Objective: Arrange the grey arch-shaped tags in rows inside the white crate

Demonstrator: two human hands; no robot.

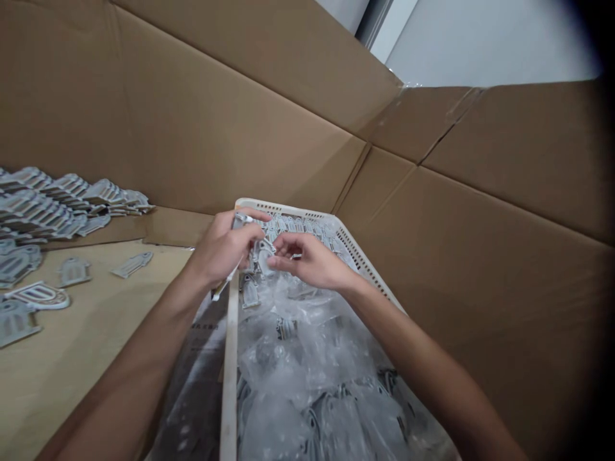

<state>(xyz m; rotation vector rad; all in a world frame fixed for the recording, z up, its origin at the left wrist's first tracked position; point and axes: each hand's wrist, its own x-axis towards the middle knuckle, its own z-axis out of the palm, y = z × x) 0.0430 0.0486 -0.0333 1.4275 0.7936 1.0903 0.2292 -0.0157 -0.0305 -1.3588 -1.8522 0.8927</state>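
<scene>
Over the far left part of a white plastic basket, my two hands are close together. My left hand is closed around several flat grey-white pieces, whose edges stick out above and below the fingers. My right hand pinches one flat grey piece with a rounded outline between thumb and fingertips, right beside the left fingers. Below the hands, a similar grey piece lies in the basket. Rows of such pieces fill the basket's far end, and clear plastic film covers those nearer me.
Tall cardboard walls rise behind and to the right of the basket. On the left, a pale tabletop bears stacked rows of grey pieces and several loose ones. Dark plastic-wrapped material lies between table and basket.
</scene>
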